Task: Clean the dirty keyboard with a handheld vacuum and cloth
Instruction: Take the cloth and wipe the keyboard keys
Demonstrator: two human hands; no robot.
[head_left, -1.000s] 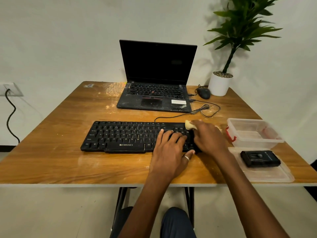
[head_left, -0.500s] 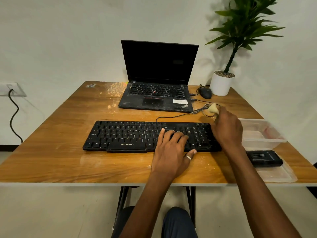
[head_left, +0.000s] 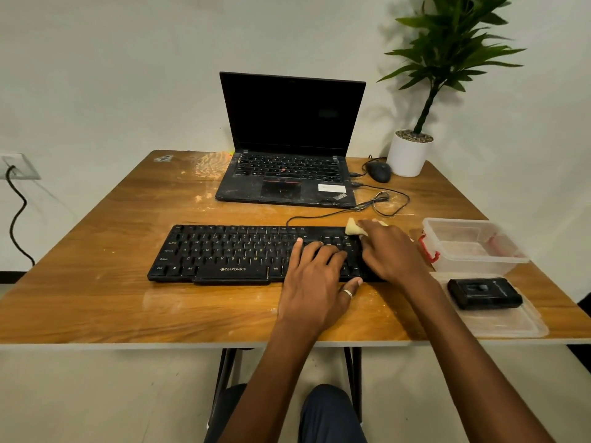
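Note:
A black keyboard (head_left: 230, 252) lies across the middle of the wooden table (head_left: 96, 298). My left hand (head_left: 316, 282) rests flat on its right half, fingers spread over the keys. My right hand (head_left: 390, 251) grips a small yellowish cloth (head_left: 353, 227) and presses it on the keyboard's right end near the back edge. Most of the cloth is hidden under the hand. The black handheld vacuum (head_left: 484, 292) lies on a clear plastic lid (head_left: 511, 324) at the table's front right, apart from both hands.
A clear plastic box (head_left: 473, 247) with a red clip stands right of the keyboard. An open black laptop (head_left: 287, 148), a mouse (head_left: 379, 171), a coiled cable (head_left: 383, 203) and a white potted plant (head_left: 409, 153) occupy the back. Pale dust marks the table.
My right hand with the cloth swept off the keyboard's right end toward the cable, then came back onto the right keys. My left hand stayed put.

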